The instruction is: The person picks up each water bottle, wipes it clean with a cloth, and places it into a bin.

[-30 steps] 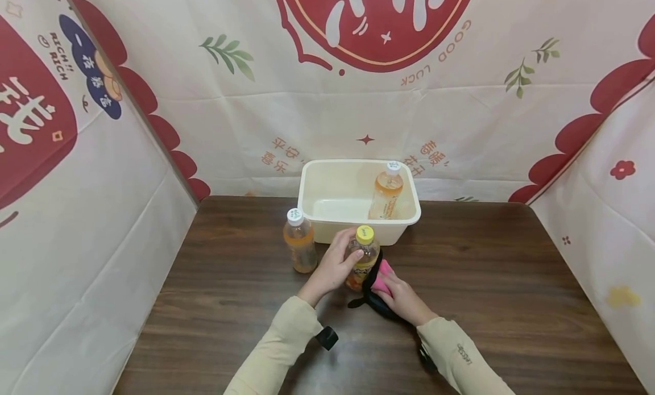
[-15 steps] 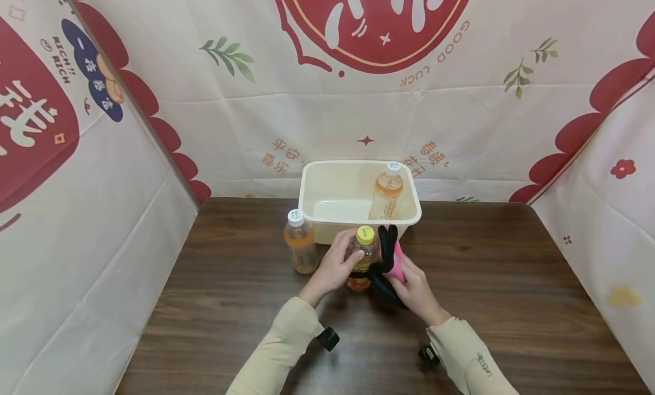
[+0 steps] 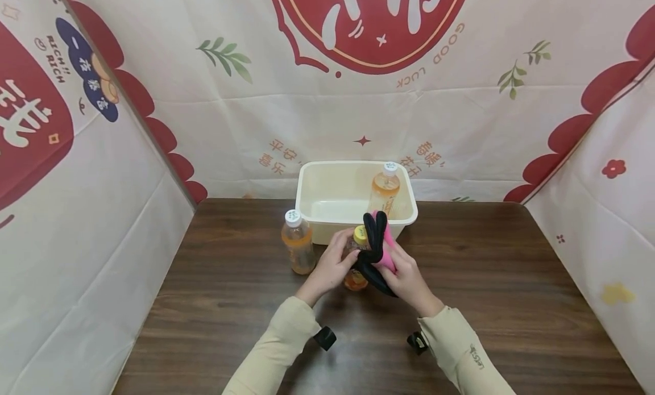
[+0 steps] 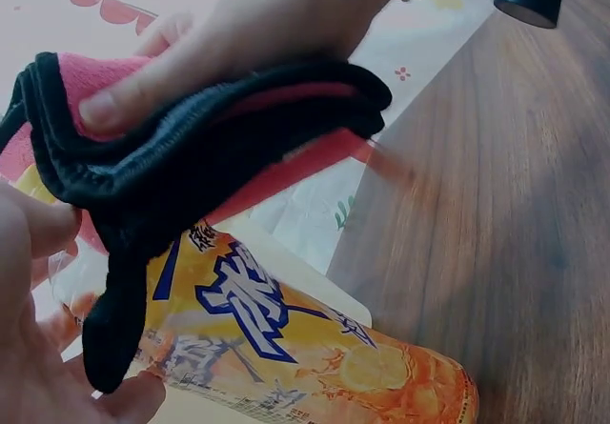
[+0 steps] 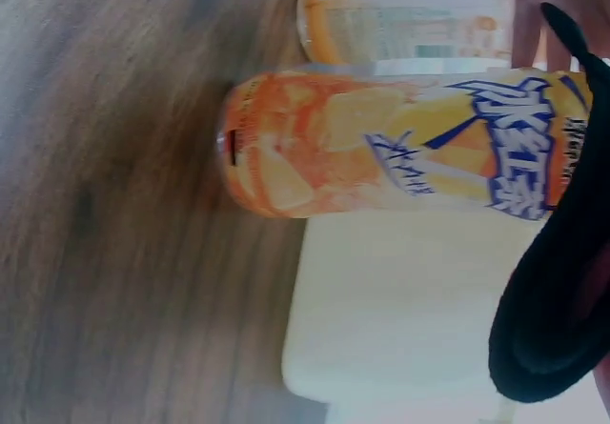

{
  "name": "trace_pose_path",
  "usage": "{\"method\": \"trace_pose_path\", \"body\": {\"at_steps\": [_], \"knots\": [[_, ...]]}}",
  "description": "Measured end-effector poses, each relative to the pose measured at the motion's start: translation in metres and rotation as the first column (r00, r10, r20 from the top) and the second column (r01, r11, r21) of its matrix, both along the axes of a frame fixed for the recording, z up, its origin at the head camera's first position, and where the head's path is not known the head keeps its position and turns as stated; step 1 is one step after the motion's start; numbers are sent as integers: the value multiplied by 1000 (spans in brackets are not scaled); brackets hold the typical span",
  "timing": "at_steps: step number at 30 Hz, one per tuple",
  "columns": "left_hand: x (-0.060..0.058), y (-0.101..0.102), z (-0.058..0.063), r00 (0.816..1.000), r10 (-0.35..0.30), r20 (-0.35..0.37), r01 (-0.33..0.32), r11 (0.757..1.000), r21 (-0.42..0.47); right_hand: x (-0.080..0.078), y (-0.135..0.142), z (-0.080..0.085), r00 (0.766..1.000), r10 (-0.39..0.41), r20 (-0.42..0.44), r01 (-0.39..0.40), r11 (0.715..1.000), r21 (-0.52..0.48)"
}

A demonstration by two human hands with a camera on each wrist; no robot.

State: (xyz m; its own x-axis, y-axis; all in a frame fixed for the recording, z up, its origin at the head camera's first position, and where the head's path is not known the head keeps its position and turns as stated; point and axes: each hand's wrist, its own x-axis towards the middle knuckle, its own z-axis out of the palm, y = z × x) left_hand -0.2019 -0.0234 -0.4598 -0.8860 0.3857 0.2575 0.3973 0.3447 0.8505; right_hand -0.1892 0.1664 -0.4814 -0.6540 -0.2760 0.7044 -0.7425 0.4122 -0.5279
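Observation:
A tea bottle [image 3: 355, 280] with a yellow cap stands on the table in front of the bin. My left hand [image 3: 330, 267] grips its upper part from the left. My right hand [image 3: 410, 280] holds a folded pink cloth [image 3: 387, 254] with black edging against the bottle's upper right side. In the left wrist view, the cloth [image 4: 219, 152] covers the bottle's neck, and a black loop hangs from it. The yellow and orange label [image 4: 286, 333] shows below. From the right wrist, the bottle [image 5: 381, 148] shows its label, with the cloth's black edge [image 5: 543, 319] near the top.
Left of the left hand stands a white-capped bottle [image 3: 299, 250] with an orange band. Behind the hands is a cream bin [image 3: 306, 210], and another white-capped bottle [image 3: 385, 191] stands inside its right end. A printed fabric sheet [image 3: 245, 133] hangs behind the wooden table [image 3: 230, 281].
My right hand has raised the cloth from the bottle's lower right side to near its cap, then shifted slightly left over it. The left hand keeps its hold on the bottle.

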Motion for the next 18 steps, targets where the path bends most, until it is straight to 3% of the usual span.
{"method": "trace_pose_path", "body": {"at_steps": [11, 15, 18], "knots": [[-3, 2, -1, 1000, 4, -31, -4, 1000, -17, -1, 6, -39, 999, -53, -1, 53, 997, -48], [-2, 1, -2, 1000, 6, -13, -6, 1000, -13, 10, 2, -45, 997, -69, 20, 69, 998, -5], [-1, 0, -3, 1000, 5, 6, -5, 1000, -11, 12, 5, -62, 995, -64, 80, 58, 995, 79]]}}
